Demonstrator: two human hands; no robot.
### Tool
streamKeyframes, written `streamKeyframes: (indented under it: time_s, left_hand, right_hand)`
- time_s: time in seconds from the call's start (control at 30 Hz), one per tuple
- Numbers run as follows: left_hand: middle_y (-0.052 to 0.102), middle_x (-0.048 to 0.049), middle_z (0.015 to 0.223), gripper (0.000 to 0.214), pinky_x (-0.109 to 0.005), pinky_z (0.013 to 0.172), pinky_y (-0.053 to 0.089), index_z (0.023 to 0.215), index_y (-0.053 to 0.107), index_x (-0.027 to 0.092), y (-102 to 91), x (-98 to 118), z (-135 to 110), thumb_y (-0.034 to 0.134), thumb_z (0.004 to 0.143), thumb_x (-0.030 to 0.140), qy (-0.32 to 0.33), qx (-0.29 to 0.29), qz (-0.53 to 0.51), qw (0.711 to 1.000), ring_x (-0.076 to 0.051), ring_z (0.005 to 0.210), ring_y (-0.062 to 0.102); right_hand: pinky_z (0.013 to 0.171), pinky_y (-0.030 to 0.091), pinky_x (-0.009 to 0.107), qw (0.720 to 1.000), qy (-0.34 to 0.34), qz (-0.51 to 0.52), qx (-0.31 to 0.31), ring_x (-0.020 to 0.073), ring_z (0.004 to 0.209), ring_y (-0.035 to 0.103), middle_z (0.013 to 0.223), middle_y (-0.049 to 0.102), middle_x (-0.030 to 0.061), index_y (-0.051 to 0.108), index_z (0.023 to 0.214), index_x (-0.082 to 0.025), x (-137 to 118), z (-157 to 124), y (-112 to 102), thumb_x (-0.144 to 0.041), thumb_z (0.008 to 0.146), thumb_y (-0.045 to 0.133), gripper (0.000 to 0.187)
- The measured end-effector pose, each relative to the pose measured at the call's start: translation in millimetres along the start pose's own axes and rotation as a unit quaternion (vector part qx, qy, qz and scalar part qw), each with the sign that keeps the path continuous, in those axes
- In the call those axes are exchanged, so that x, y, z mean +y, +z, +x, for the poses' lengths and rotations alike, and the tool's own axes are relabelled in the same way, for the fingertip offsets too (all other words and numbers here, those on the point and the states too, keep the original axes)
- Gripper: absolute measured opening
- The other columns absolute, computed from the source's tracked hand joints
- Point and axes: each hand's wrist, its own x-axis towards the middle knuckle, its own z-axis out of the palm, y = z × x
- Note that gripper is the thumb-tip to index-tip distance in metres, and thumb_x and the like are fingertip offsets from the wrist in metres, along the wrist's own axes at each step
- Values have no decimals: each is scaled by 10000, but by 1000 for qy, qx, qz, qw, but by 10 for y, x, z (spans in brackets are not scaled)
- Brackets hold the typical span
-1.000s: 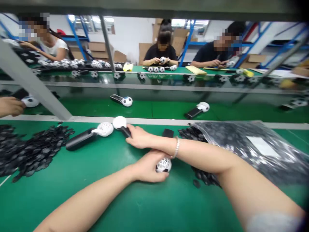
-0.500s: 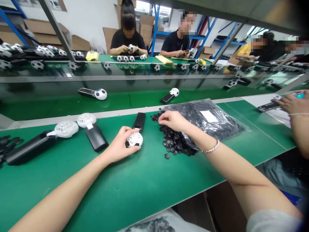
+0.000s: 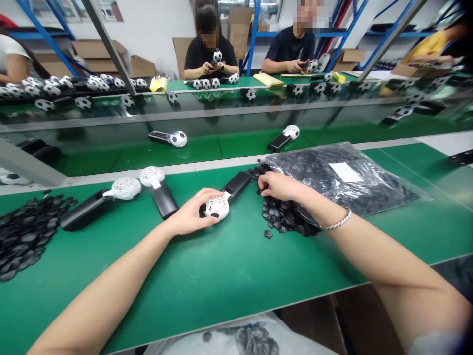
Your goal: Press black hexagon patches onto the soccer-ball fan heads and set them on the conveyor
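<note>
My left hand (image 3: pixel 192 214) is curled round the white cage head of a handheld fan (image 3: pixel 218 207) lying on the green table; its black handle (image 3: pixel 236 184) points away to the upper right. My right hand (image 3: pixel 279 186) rests on a heap of small black hexagon pieces (image 3: pixel 283 217), fingers bent and pinching down into them. What it grips is hidden by the fingers. A silver bracelet circles my right wrist.
Two more fans (image 3: pixel 157 190) (image 3: pixel 98 202) lie to the left. A second pile of black pieces (image 3: pixel 24 231) sits far left. A plastic bag of pieces (image 3: pixel 332 177) lies right. Beyond runs a conveyor (image 3: pixel 221 148) with football-patterned fans; several people sit opposite.
My right hand left the fan at the left and crossed to the heap of black pieces. The left hand kept hold of the white fan head. The view swung right, then back a little.
</note>
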Motion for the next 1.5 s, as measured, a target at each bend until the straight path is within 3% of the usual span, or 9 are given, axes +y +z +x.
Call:
streamKeyframes:
  time_s: [0.13,0.27,0.43,0.57,0.7,0.93,1.27,1.5]
  left_hand:
    - [431,-73,1272,536,-396,1017,335,1227,449,236,-20,-15,12,620,719,253,-1,-7,-9,1000,-232,1185,423]
    - [426,-56,1325,537,-411,1045,299,1231,459,248,-84,-74,25,633,723,262,9,-54,-53,997,-231,1240,381]
    - [380,-46,1374,571,-398,1028,328,1237,443,259,-75,-145,23,635,705,180,1,-71,-124,990,-235,1260,364]
    - [431,-77,1323,578,-403,1010,336,1187,465,226,60,-94,24,700,659,236,-17,-17,-133,991,-258,1204,424]
    - [504,-77,1199,466,-394,976,356,1069,497,202,191,10,45,699,651,245,-33,61,-91,993,-243,1121,477]
    - [523,-62,1127,506,-342,865,425,1115,470,193,189,78,52,619,635,135,-48,46,-64,996,-213,995,526]
    - [544,-57,1083,423,-356,875,412,1017,496,197,326,62,76,666,629,199,-40,119,-41,991,-211,991,530]
    - [521,-67,1117,460,-357,889,411,1052,481,196,278,36,71,635,621,145,-28,92,-57,994,-212,1015,518]
  right_hand:
    - [580,405,229,996,-34,78,14,128,628,555,678,608,-8,598,759,-187,-134,-98,-8,-167,730,611,38]
    - [696,445,248,961,-144,218,85,130,730,578,794,629,11,623,843,-187,-432,-236,56,-196,781,585,73]
    - [741,455,261,936,-251,223,105,135,814,562,871,598,47,636,943,-191,-681,-292,185,-146,841,495,179]
    - [708,463,267,930,-277,204,127,145,791,559,851,605,62,612,916,-151,-713,-300,267,-145,836,506,133]
    - [720,455,247,904,-341,216,142,133,804,560,851,637,52,625,865,-162,-745,-278,322,-126,848,491,140]
    - [625,430,218,903,-291,250,192,109,638,545,696,628,3,586,773,-158,-793,-244,404,-177,761,631,50]
    - [647,433,202,908,-271,248,201,109,678,581,732,644,6,590,757,-158,-809,-280,424,-130,774,598,33]
    - [649,431,202,903,-272,265,201,105,675,570,736,637,1,577,761,-163,-822,-286,460,-122,780,589,47]
